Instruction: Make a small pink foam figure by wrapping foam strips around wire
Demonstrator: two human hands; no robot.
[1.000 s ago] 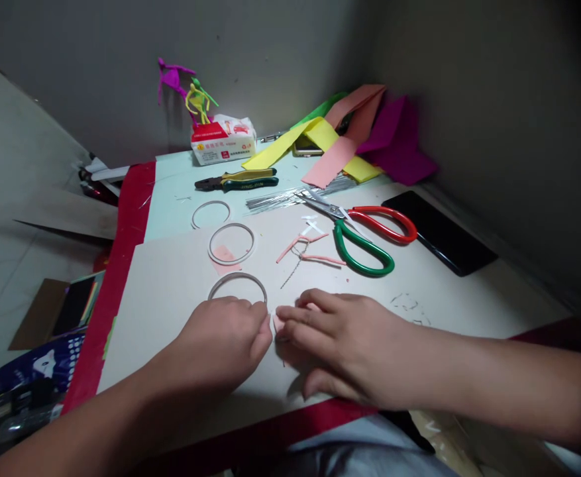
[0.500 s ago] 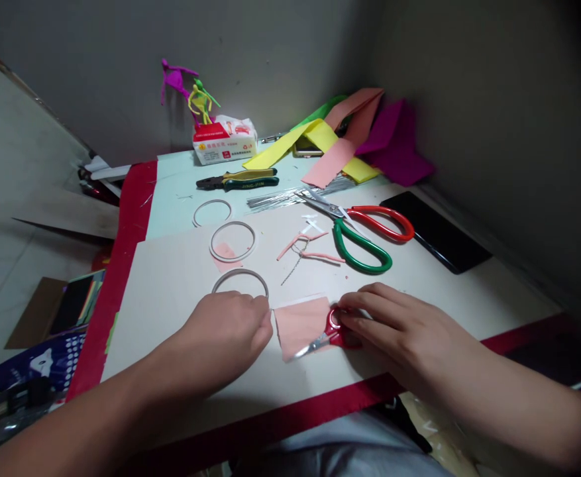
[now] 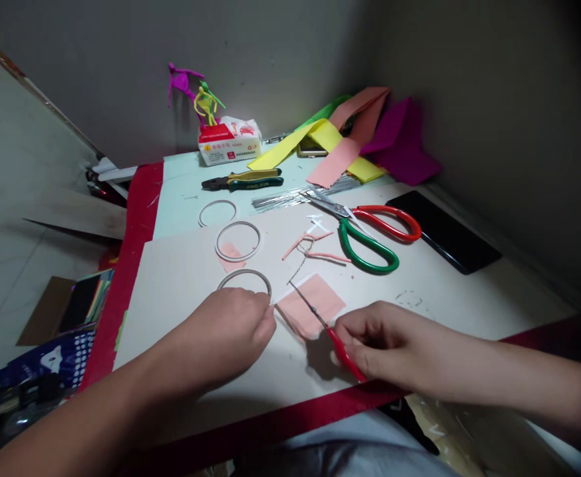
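My right hand (image 3: 379, 341) is closed on the red handles of small scissors (image 3: 340, 348), whose blades point up and left over a pink paper piece (image 3: 315, 303). At the paper's left corner, my left hand (image 3: 238, 328) is closed, its fingertips pinching something too small to make out. A tape ring (image 3: 245, 271) lies partly behind this hand, with a second ring (image 3: 238, 240) above it. Pink-wrapped twisted wire (image 3: 307, 246) lies beyond the paper, beside large scissors (image 3: 369, 245) with one red and one green handle.
Pliers (image 3: 243, 179), thin wires (image 3: 283, 197) and a black phone (image 3: 444, 232) lie farther back. Crepe paper strips (image 3: 290, 142) and a small box (image 3: 230, 142) with figures (image 3: 205, 103) stand by the wall. Red edging (image 3: 300, 421) borders the table's front.
My right hand has lifted the small scissors and turned their blades up and left. The pink paper has rotated. My left hand stays in nearly the same place.
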